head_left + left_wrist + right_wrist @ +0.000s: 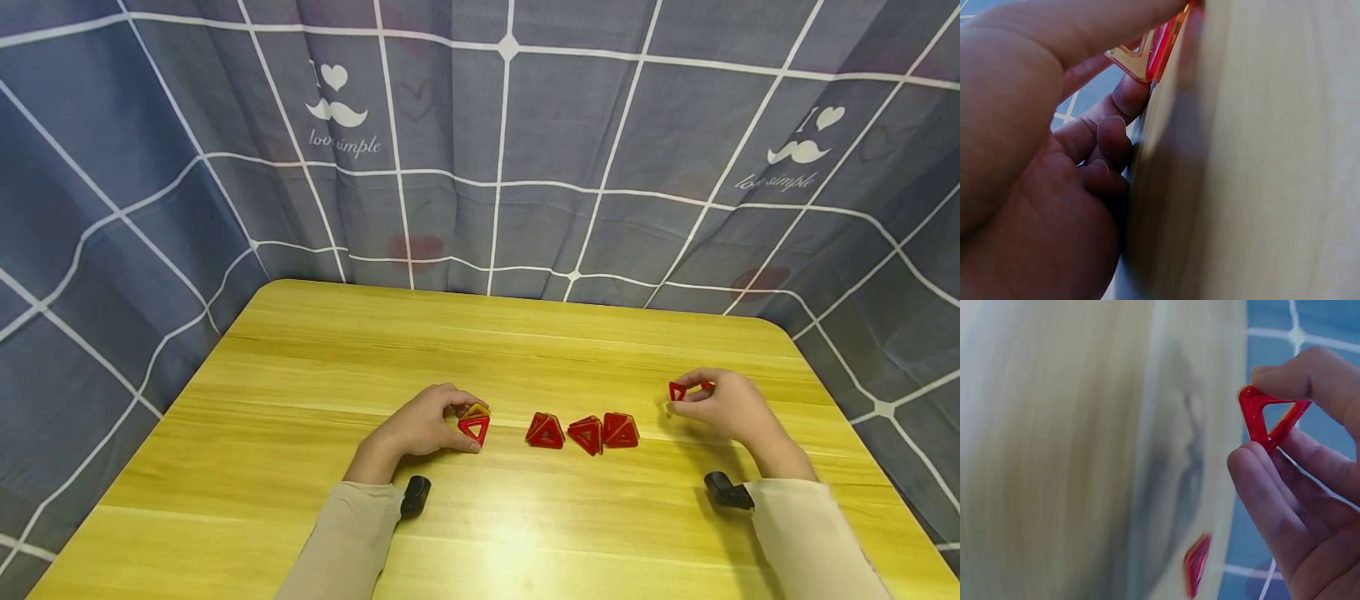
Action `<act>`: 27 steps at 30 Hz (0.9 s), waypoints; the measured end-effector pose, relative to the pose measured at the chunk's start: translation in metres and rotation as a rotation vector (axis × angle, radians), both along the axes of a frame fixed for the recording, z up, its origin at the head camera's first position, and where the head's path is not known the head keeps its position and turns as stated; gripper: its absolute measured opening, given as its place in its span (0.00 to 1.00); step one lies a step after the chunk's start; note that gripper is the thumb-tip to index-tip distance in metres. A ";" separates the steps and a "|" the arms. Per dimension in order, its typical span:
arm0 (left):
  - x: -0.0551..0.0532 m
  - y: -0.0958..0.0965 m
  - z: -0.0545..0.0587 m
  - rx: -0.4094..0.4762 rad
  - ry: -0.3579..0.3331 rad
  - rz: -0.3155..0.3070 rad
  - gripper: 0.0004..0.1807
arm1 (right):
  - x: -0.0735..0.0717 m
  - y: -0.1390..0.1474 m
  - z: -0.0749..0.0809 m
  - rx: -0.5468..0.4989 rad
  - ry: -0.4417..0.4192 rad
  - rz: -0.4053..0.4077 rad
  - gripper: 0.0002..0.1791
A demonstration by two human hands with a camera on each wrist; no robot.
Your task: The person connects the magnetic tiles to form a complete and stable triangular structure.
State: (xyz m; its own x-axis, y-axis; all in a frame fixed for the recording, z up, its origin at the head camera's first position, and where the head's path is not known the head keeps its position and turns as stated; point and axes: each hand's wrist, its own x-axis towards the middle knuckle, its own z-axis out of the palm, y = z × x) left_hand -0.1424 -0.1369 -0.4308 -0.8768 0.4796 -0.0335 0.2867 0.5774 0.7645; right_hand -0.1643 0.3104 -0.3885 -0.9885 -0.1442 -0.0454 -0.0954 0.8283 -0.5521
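Note:
My left hand (431, 423) pinches a red triangular frame tile (474, 428) together with a yellow one (476, 411), low at the tabletop. In the left wrist view, the orange-yellow tile (1127, 61) leans apart from the red tile (1160, 50) between thumb and fingers. My right hand (729, 406) holds a small red triangular tile (677, 392) by its corners, raised over the table. Close up, this red tile (1255, 415) has an open centre and sits between thumb and fingertips. Another red piece (1197, 565) lies on the tabletop below that hand in the right wrist view.
Between the hands, three small clusters of red triangular tiles stand on the wooden table (300, 358): one on the left (545, 430), one in the middle (586, 434), one on the right (621, 430). A blue-grey checked curtain (450, 108) hangs behind and at both sides.

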 end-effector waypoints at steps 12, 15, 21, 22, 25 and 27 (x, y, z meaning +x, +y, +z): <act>0.000 0.001 0.000 -0.002 0.002 0.003 0.26 | 0.011 -0.075 0.008 -0.248 0.048 0.082 0.22; 0.000 0.001 0.001 0.004 -0.004 0.001 0.26 | 0.013 -0.096 0.007 -0.286 0.015 0.106 0.23; 0.000 0.000 0.002 0.002 -0.012 0.003 0.26 | 0.016 -0.134 0.003 -0.349 -0.001 0.195 0.21; 0.000 0.000 0.002 -0.002 -0.014 0.006 0.26 | 0.016 -0.140 0.003 -0.350 0.000 0.206 0.21; 0.000 0.001 0.002 -0.001 -0.016 0.008 0.26 | 0.019 -0.155 0.003 -0.339 0.011 0.234 0.20; 0.000 0.001 0.003 0.004 -0.020 0.007 0.26 | 0.020 -0.163 0.004 -0.328 0.021 0.235 0.19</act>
State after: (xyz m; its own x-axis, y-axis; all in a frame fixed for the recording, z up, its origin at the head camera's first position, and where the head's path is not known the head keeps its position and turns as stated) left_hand -0.1422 -0.1358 -0.4282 -0.8795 0.4733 -0.0494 0.2667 0.5764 0.7724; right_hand -0.1444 0.1471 -0.3848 -0.9270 -0.3701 0.0605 -0.2754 0.5624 -0.7797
